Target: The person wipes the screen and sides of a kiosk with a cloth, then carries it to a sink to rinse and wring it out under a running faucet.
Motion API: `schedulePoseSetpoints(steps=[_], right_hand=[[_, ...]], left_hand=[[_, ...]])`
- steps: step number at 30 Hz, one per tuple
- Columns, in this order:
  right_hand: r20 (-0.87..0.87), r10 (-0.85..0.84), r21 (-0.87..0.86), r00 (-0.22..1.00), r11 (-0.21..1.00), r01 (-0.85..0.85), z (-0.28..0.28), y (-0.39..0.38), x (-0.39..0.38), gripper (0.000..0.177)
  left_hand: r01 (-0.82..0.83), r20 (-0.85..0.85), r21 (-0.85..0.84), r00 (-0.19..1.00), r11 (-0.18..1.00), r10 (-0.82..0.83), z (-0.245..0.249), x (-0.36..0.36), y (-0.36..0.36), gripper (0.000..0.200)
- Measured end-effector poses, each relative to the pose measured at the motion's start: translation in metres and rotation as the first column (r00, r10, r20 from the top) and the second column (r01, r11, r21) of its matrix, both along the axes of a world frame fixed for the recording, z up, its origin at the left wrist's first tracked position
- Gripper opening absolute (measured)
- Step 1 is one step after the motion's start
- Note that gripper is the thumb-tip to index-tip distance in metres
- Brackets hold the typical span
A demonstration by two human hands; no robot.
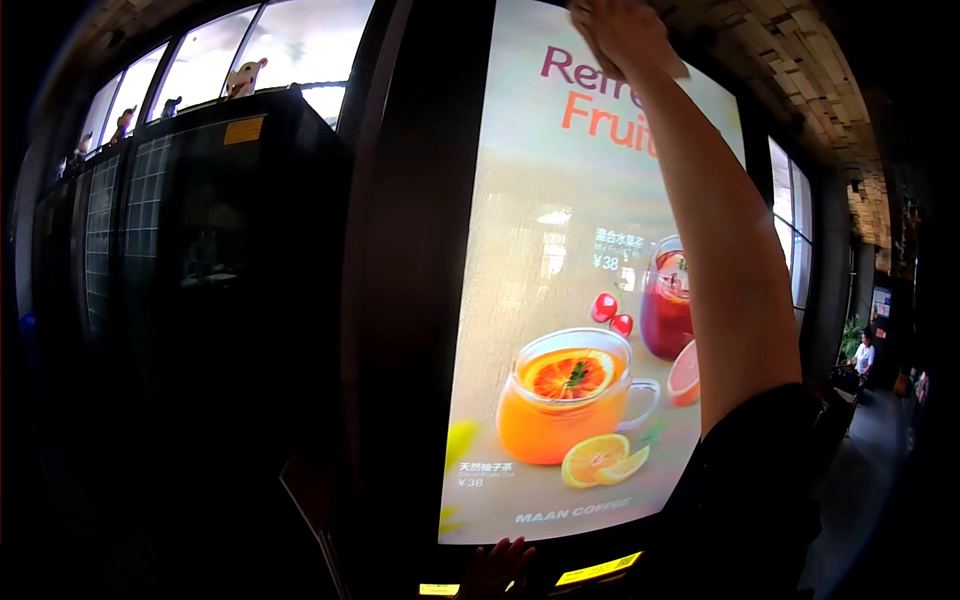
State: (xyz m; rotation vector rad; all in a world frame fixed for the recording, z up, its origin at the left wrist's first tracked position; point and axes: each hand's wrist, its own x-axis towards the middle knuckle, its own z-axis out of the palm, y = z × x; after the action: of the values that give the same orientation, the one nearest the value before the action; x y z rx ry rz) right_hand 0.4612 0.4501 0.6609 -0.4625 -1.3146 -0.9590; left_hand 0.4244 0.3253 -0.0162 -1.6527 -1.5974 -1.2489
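A tall lit menu screen point(540, 230) stands in front of me, showing fruit drinks, a cut orange and cherries. My right arm reaches up across it. At the screen's top edge my right hand point(618, 35) is pressed to the surface, fingers bent over a brown cloth point(676, 62) that shows beside the wrist. Part of the cloth is hidden behind the hand. Low down, in shadow below the screen's bottom edge, my left hand point(495, 566) has its fingers spread and holds nothing that I can see.
To the left is a dark cabinet point(210, 220) with small figurines point(245, 77) on top, before bright windows. Yellow labels point(600, 568) glow below the screen. Far right, a person in a white top point(863, 354) is near a plant point(852, 333).
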Motion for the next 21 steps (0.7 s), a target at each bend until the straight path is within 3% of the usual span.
schedulePoseSetpoints(steps=[1,3,4,5,6,7,9,10,11,13,15,17,19,21], right_hand=[[0.019,0.061,0.245,0.998,0.968,-0.063,0.0,-0.006,-0.02,0.023],[0.127,0.026,0.109,0.992,0.993,-0.04,-0.041,-0.075,-0.033,0.024],[0.088,-0.089,0.304,0.992,0.951,0.058,-0.044,-0.075,-0.052,0.025],[0.124,0.013,0.69,0.992,0.718,-0.095,-0.073,-0.104,-0.046,0.029],[0.285,0.502,-0.047,0.817,0.858,-0.511,-0.1,-0.137,-0.035,0.037],[0.186,0.608,-0.309,0.772,0.782,-0.542,-0.132,-0.161,-0.015,0.045],[0.353,0.589,-0.255,0.727,0.808,-0.531,-0.144,-0.142,-0.02,0.041],[0.355,0.472,0.069,0.807,0.848,-0.526,-0.152,-0.124,-0.029,0.039],[0.311,0.36,0.381,0.88,0.801,-0.462,-0.164,-0.099,-0.044,0.036],[0.347,0.274,0.481,0.897,0.769,-0.421,-0.209,-0.058,-0.055,0.039],[0.45,0.207,0.333,0.869,0.864,-0.378,-0.27,-0.046,-0.055,0.039],[0.622,0.27,0.103,0.735,0.903,-0.418,-0.345,-0.045,-0.035,0.06],[0.739,0.353,-0.069,0.574,0.887,-0.457,-0.405,-0.044,-0.02,0.064],[0.836,0.284,-0.067,0.47,0.902,-0.425,-0.459,-0.033,-0.006,0.062]], left_hand=[[0.005,-0.002,-0.016,1.0,1.0,-0.005,0.004,0.001,-0.003,0.048],[-0.006,-0.007,-0.026,1.0,1.0,0.006,0.004,0.002,-0.002,0.049],[0.006,-0.022,-0.05,1.0,0.999,-0.007,0.0,-0.002,0.001,0.05],[-0.104,-0.116,-0.187,0.99,0.977,0.083,-0.005,-0.005,0.002,0.053],[-0.064,-0.075,-0.199,0.996,0.978,0.05,-0.01,-0.005,0.0,0.053],[-0.023,-0.03,-0.212,0.999,0.977,0.017,0.001,-0.004,-0.005,0.053],[-0.055,-0.088,-0.225,0.995,0.973,0.036,0.004,-0.006,-0.006,0.052],[-0.04,-0.084,-0.177,0.996,0.983,0.025,0.005,-0.005,-0.006,0.052],[-0.044,-0.08,-0.168,0.996,0.985,0.031,0.005,-0.005,-0.005,0.053],[-0.044,-0.091,-0.194,0.996,0.98,0.027,0.009,-0.005,-0.008,0.051],[0.017,-0.067,-0.126,0.997,0.992,-0.025,0.006,-0.007,-0.007,0.047],[0.051,-0.03,-0.018,0.998,0.999,-0.051,0.001,-0.008,-0.004,0.044],[0.054,-0.037,0.024,0.998,0.998,-0.054,-0.003,-0.011,-0.005,0.042],[0.047,-0.05,0.078,0.998,0.996,-0.044,-0.001,-0.011,-0.01,0.038]])
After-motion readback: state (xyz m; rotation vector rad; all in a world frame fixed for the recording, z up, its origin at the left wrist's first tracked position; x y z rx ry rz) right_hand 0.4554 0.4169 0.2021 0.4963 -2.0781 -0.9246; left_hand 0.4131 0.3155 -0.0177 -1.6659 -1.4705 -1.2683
